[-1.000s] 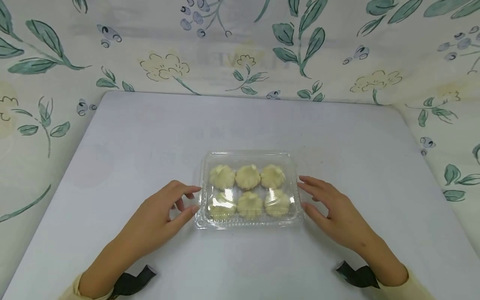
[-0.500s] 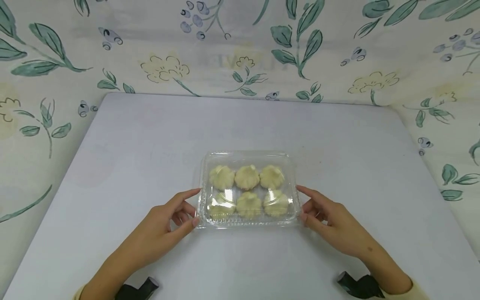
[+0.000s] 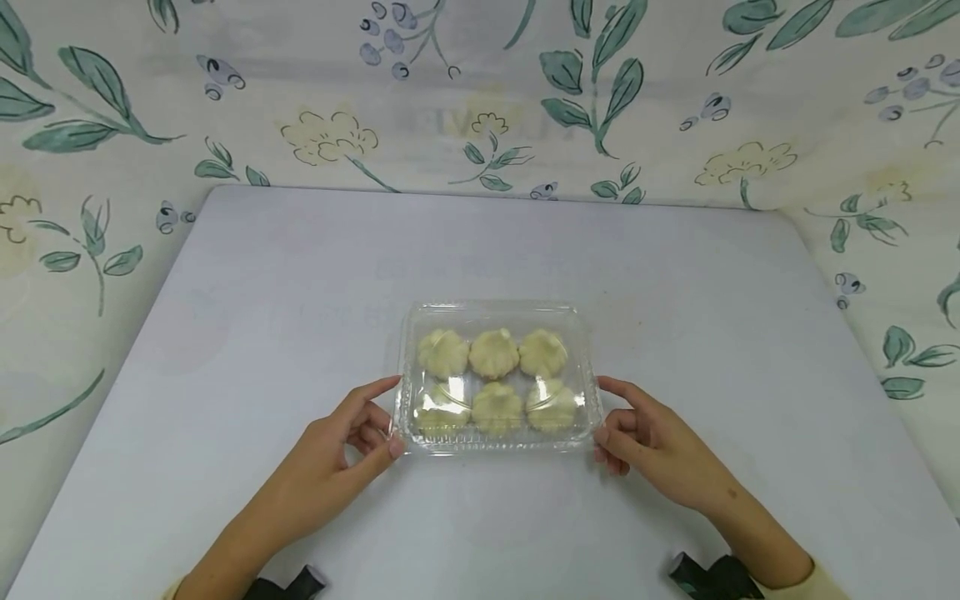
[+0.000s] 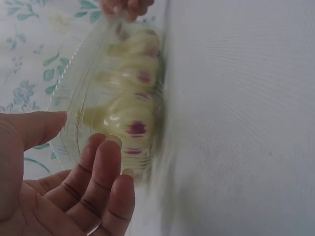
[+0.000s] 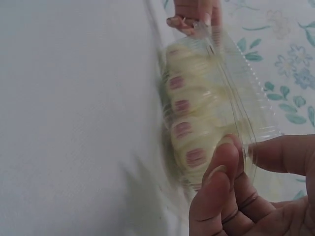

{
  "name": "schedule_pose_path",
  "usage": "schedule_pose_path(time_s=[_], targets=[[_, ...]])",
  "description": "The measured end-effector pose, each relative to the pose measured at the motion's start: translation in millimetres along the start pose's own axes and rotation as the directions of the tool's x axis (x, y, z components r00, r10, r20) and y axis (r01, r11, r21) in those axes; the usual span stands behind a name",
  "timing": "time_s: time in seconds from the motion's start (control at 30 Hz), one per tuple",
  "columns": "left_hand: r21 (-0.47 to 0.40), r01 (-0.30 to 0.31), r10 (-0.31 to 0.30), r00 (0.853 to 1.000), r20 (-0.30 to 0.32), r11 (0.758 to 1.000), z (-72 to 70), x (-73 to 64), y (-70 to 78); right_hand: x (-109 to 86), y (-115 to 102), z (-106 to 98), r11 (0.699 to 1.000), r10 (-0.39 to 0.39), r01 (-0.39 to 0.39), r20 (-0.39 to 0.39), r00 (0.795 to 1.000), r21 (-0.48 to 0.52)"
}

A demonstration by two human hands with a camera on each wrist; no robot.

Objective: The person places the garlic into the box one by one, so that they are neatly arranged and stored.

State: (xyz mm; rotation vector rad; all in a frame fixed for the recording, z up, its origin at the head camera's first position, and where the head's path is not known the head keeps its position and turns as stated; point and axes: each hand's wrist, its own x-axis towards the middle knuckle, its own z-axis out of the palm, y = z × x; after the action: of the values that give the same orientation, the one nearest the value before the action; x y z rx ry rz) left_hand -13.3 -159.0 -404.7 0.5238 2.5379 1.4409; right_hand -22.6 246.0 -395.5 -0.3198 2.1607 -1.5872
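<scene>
A clear plastic clamshell box sits mid-table with its lid down. Inside it are several pale yellow, ridged, bun-like pieces in two rows; the wrist views show purple marks low on their sides. My left hand is at the box's front left corner, thumb on the rim and index finger along the left side. On the other side, my right hand pinches the rim at the front right corner between thumb and fingers. Its index finger lies against the right side.
The white tabletop surrounds the box. Cloth with green leaves and flowers hangs behind the table and runs down both sides. Black wrist-worn devices show near both forearms at the bottom edge.
Both hands have moved in from beside the box to its front corners, thumbs now on the rim. The right fingers have curled under its corner. The box has stayed nearly in place.
</scene>
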Motion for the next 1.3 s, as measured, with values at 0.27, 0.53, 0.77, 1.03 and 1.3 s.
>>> schedule_pose_path(time_s=[0.27, 0.53, 0.77, 1.03, 1.3], targets=[[0.001, -0.017, 0.017, 1.0, -0.025, 1.0, 1.0, 1.0, -0.9, -1.2, -0.1, 0.3, 1.0, -0.01, 0.01, -0.003, 1.0, 0.019], [0.032, -0.033, 0.033, 0.999, -0.01, 0.999, -1.2, 4.1, -2.1, -2.5, 0.3, 1.3, 0.999, -0.044, 0.044, -0.031, 0.999, -0.009], [0.078, -0.044, 0.043, 0.999, 0.023, 0.996, -4.3, 11.9, -4.3, -0.3, 2.2, 1.2, 0.999, -0.026, 0.025, -0.059, 0.998, -0.021], [0.088, -0.036, 0.033, 0.999, 0.034, 0.995, -5.6, 21.7, -2.8, 4.6, 4.2, -2.2, 0.999, -0.033, 0.031, -0.077, 0.996, -0.034], [0.113, -0.052, 0.048, 0.998, 0.037, 0.992, -4.2, 31.8, -3.2, 9.3, 5.4, -6.0, 0.998, -0.013, 0.005, -0.124, 0.992, -0.065]])
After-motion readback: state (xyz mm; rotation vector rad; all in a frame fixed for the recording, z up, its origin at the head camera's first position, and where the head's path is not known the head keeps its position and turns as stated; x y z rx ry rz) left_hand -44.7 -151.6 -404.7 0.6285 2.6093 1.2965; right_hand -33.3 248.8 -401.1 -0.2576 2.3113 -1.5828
